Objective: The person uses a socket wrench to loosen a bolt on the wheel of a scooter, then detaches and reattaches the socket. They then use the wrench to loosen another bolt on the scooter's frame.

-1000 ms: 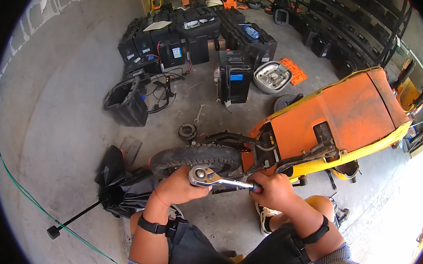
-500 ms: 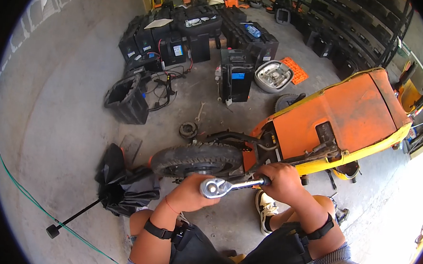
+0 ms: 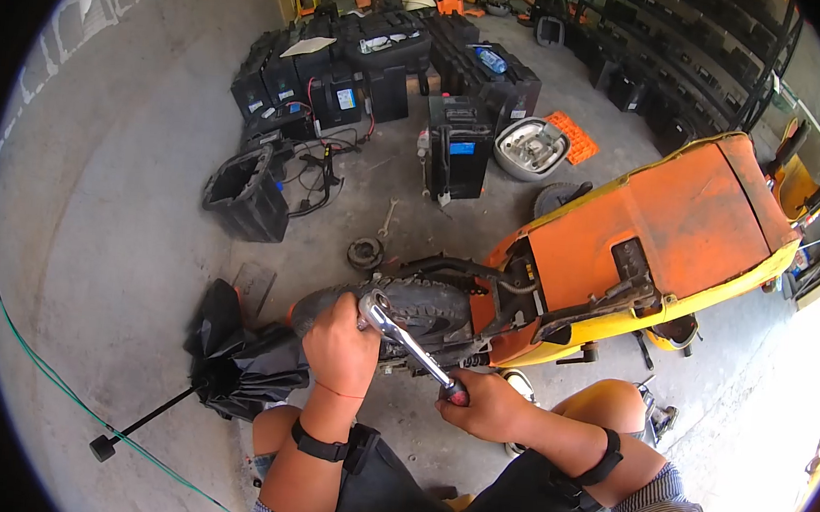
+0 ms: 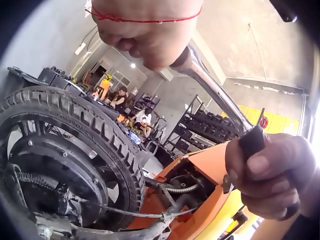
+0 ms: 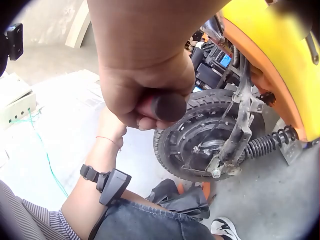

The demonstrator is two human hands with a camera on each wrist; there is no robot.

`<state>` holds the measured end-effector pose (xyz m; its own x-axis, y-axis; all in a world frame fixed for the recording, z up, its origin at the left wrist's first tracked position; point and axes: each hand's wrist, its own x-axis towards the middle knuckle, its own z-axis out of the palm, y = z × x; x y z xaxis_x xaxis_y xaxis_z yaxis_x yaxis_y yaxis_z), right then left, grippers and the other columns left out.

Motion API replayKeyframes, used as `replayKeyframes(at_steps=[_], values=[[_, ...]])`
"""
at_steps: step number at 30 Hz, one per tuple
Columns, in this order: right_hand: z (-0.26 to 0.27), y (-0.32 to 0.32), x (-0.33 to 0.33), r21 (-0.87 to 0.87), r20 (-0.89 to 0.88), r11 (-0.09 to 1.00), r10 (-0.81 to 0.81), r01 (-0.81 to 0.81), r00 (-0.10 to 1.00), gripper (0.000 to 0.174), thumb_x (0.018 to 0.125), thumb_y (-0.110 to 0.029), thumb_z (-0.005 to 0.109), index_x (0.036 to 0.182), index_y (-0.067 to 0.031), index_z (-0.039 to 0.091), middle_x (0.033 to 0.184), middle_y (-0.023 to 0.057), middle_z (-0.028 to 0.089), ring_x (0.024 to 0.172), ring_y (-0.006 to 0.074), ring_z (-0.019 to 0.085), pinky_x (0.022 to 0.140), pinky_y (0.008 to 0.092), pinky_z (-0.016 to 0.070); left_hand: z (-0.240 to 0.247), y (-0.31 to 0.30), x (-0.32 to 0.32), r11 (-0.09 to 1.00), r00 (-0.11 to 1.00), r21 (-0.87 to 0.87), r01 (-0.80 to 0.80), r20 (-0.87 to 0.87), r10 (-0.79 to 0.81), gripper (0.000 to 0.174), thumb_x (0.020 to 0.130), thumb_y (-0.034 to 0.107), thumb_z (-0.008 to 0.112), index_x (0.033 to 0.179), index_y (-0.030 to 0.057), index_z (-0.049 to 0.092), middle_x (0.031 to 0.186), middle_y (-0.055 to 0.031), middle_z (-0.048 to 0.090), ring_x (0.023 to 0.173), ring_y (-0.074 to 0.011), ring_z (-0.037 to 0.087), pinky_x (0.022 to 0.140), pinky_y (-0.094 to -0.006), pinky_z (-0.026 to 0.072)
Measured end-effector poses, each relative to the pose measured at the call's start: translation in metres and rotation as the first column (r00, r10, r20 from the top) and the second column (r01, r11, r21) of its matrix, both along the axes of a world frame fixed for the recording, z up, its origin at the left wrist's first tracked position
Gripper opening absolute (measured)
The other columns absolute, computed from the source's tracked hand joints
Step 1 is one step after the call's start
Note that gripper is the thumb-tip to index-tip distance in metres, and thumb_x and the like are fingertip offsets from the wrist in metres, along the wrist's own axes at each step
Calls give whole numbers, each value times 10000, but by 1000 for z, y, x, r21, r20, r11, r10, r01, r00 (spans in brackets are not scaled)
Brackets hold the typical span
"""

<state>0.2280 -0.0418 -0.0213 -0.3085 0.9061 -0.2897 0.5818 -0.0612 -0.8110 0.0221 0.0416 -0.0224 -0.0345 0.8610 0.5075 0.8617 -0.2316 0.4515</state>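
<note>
A chrome ratchet wrench [image 3: 413, 345] slants between the two hands, above a black wheel [image 3: 435, 306] of an orange and yellow vehicle [image 3: 663, 218]. My left hand [image 3: 341, 349] is curled at the ratchet's head end, fingers partly hidden. My right hand [image 3: 485, 403] grips the red and black handle end; in the right wrist view, that hand [image 5: 145, 90] is wrapped round the handle, whose black butt [image 5: 171, 106] sticks out. The left wrist view shows the shaft [image 4: 220, 92] running from the left hand [image 4: 150, 35] to the right hand [image 4: 270, 170]. The wheel hub [image 4: 55, 170] lies behind.
Black battery cases [image 3: 457, 149] stand beyond the wheel, near a grey tub [image 3: 531, 150] and an orange tray [image 3: 570, 138]. On the floor lie a spanner [image 3: 388, 218] and a round part [image 3: 365, 252]. A black bag [image 3: 228, 367] is at left, shelving [image 3: 686, 56] at back right.
The wrench has swung so its head points up and left, with the handle lower. My left hand has moved up and left; my right hand has come down and left.
</note>
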Motion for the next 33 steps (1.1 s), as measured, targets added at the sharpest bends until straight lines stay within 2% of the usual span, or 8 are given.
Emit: replayKeyframes(at_steps=[4,8,11,13,19,26,31,33], values=[[3,3,8,72,132,997,-20,11,991,342,817,-229,642,1095,-28,643,796,247,666,802,415,669,754,471,530,0,3,-4,980,974,-62,188,138,-178,132,781,100,672,814,18,574,775,-215,648,731,-448,624,621,-500,488],[2,8,18,87,215,996,-8,-11,977,352,804,-215,634,1123,-68,642,784,243,666,792,410,671,755,481,532,6,0,-4,967,969,-112,228,127,-214,141,790,105,677,819,9,578,769,-228,648,733,-457,622,635,-493,498],[4,9,24,104,284,994,-15,-15,959,349,797,-218,660,1107,-59,651,799,190,674,794,366,680,747,431,536,13,-2,-6,916,901,-123,383,267,-341,154,791,100,699,856,-2,604,759,-233,649,721,-448,632,631,-453,511],[-1,12,30,167,330,986,-31,-26,944,330,784,-209,665,1091,-85,660,790,164,680,779,352,684,731,432,542,17,-4,-7,816,787,-176,551,435,-437,163,805,83,703,921,-12,638,810,-230,671,715,-397,657,652,-400,521],[-3,15,42,237,407,968,-20,-84,913,301,817,-239,669,1100,-138,651,796,148,699,787,349,694,719,461,548,31,-10,-5,605,601,-210,768,563,-567,227,832,50,663,1055,6,678,922,-174,703,786,-268,658,747,-350,520],[-2,23,57,337,397,927,20,-166,918,245,802,-210,696,1038,-157,656,823,113,697,801,320,693,702,445,543,20,-22,-15,426,511,-299,854,641,-573,228,824,91,678,1038,15,683,892,-164,698,765,-270,643,741,-363,515],[-4,30,64,508,336,823,83,-255,938,230,746,-130,716,967,-134,652,836,81,683,825,319,677,704,435,531,28,-29,-17,195,473,-444,874,690,-548,185,849,158,697,947,4,671,806,-139,693,687,-233,606,694,-361,501],[-6,31,64,526,311,808,107,-265,944,234,738,-116,718,961,-130,649,859,81,683,848,320,672,722,434,528,31,-28,-19,-38,410,-507,861,736,-539,192,863,172,703,948,2,674,808,-134,695,698,-217,609,694,-360,500]])
